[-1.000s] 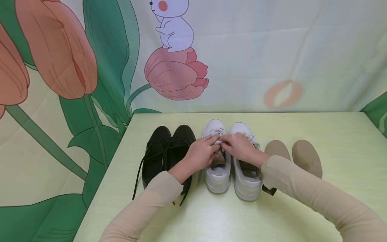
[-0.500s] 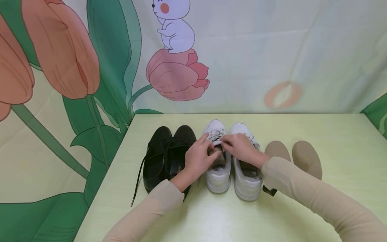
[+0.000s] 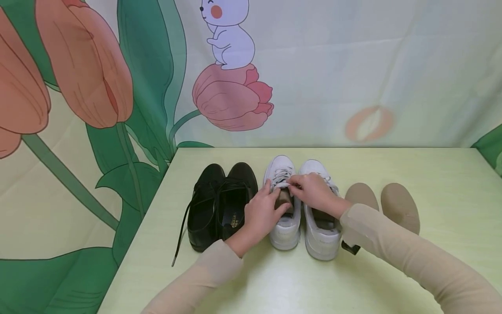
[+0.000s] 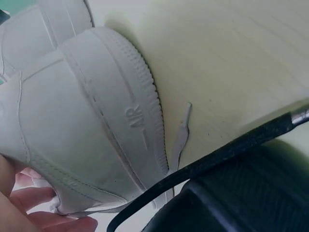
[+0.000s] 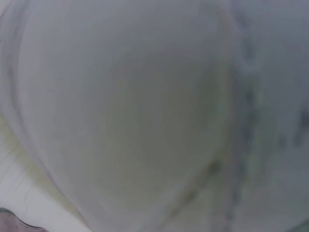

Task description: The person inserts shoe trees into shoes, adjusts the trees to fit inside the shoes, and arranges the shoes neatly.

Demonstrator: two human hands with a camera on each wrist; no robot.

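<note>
So the left white shoe (image 3: 285, 223) sits mid-bench (image 3: 298, 283), toe at roughly 12 o'clock, heel at 6, so its long axis points pretty much straight away from the person. What matters here is the top of the lacing, right ahead of the foot opening: both hands are on it or right by it, and the right one looks nearer.

The right hand (image 3: 315, 190) comes in from about 4 o'clock, crossing over the right white shoe (image 3: 322, 244), fingers pointing to 10. Thumb and fingertips pinch something there, lace or tongue edge, too small to tell which.

The left hand (image 3: 262, 213) reaches up from 7 o'clock, fingers spread along the shoe's 9 o'clock edge, thumb out toward 2 over the opening. The left wrist view has fingertips touching that edge, plus a loose white lace end (image 4: 181, 139) on the bench. The right wrist view is mostly white blur, no help with the fingers.

Further out: black shoes (image 3: 201, 226) at 9, beige shoes (image 3: 400, 207) at 3.
</note>
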